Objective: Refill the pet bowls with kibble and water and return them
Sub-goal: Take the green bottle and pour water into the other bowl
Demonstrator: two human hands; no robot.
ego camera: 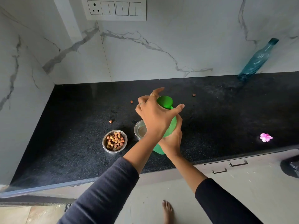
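R grip (172, 139) wrapped on green bottle (171, 126) base | L grip (155, 113) at cap, fingers splayed, prob. twisting | arms crossed

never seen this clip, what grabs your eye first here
Both hands meet mid-counter on a bright green bottle: the right hand grips its body, the left hand is at its cap. Left of them sits a steel bowl of kibble; a teal bottle leans against the marble wall, far right.

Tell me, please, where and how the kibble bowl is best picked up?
Grip the kibble bowl by its steel rim, from above on its left side. It sits upright and full, so lifting it level avoids spills; the left hand and water bowl crowd its right.
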